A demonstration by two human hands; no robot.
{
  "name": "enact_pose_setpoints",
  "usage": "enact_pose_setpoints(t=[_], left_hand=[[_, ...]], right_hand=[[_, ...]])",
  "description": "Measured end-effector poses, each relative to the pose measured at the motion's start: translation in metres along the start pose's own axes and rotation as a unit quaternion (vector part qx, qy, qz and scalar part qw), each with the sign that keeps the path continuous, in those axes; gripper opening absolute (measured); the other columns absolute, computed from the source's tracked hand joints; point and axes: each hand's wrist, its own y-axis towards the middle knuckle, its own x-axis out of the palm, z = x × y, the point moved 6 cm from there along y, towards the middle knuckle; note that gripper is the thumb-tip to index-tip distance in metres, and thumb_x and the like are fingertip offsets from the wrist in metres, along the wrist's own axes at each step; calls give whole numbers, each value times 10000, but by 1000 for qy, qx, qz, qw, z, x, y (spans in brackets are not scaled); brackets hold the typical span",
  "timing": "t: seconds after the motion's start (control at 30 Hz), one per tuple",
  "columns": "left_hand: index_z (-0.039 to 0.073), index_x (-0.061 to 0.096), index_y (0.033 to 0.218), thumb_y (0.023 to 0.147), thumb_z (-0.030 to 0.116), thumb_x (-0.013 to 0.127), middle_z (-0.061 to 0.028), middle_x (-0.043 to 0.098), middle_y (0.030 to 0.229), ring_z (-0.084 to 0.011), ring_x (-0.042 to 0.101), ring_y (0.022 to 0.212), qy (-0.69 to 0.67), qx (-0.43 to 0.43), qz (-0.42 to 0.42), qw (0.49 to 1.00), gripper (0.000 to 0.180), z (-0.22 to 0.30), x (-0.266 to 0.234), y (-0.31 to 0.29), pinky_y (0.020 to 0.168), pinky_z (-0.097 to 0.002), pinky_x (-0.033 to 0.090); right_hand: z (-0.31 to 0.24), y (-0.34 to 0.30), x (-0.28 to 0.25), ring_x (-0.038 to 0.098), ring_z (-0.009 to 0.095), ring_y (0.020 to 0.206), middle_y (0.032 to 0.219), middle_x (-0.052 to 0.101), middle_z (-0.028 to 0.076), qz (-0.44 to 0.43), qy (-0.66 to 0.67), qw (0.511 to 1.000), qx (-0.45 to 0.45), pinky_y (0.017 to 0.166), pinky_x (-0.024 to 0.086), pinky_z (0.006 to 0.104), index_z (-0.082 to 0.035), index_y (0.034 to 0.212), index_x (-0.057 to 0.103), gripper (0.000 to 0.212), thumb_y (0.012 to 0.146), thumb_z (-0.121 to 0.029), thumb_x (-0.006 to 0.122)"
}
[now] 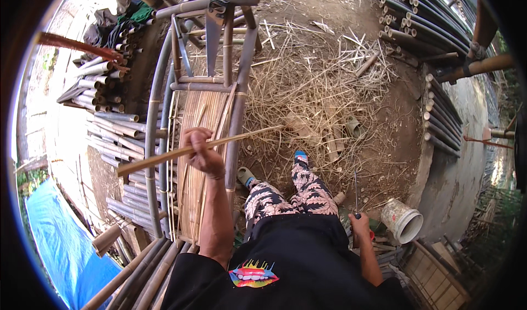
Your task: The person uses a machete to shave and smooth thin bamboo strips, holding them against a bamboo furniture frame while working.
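Note:
My left hand [202,152] is raised over a bamboo bench [235,118], its fingers closed round a split bamboo strip [151,161]. The strip slants across, its thicker end at the left and its thin end over the littered ground. Low at my right side, my right hand [359,223] grips a knife [355,192] by its dark handle. The long narrow blade points away from me and shows nearly edge-on. Under my left forearm, the bench seat is laid with thin bamboo slats [193,115], some lying loose.
A handsaw [214,38] hangs at the bench's far end. Shavings [307,101] litter the ground ahead. Bamboo poles are stacked at left [118,131], far right [428,16] and by the right wall [442,115]. A white bucket [392,217] lies tipped beside my right hand.

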Motion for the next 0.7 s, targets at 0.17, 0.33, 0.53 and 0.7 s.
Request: enact_pose_setpoints(t=[0.17, 0.33, 0.53, 0.7], left_hand=[[129, 291, 703, 1047, 310, 344, -6, 278, 687, -89, 230, 568, -36, -46, -90, 994, 392, 92, 82, 27, 458, -224, 240], [127, 264, 681, 1043, 459, 280, -10, 263, 711, -106, 242, 579, -63, -43, -130, 989, 492, 110, 142, 4, 484, -223, 235], [136, 258, 673, 1054, 390, 277, -17, 307, 710, -92, 274, 568, -4, -5, -169, 986, 458, 74, 167, -34, 464, -220, 260], [161, 223, 650, 1039, 479, 250, 10, 248, 709, -86, 251, 575, -83, -13, -160, 983, 503, 109, 181, -30, 449, -205, 214]], right_hand=[[-15, 43, -11, 574, 212, 583, 672, 585, 95, -7, -17, 994, -112, 529, 448, 360, 3, 905, 567, 274, 814, -213, 707], [-155, 26, -37, 643, 366, 947, 1019, 657, 233, -59, 13, 990, -125, 824, 488, 422, 24, 1239, 557, 519, 821, -267, 660], [-278, 7, -30, 615, 399, 1021, 1114, 619, 267, -115, 3, 953, -281, 898, 479, 410, 8, 1288, 519, 458, 889, -213, 549], [-342, -31, -16, 639, 397, 850, 942, 632, 232, -106, 25, 896, -431, 765, 514, 439, -13, 1186, 564, 337, 935, -234, 521]])
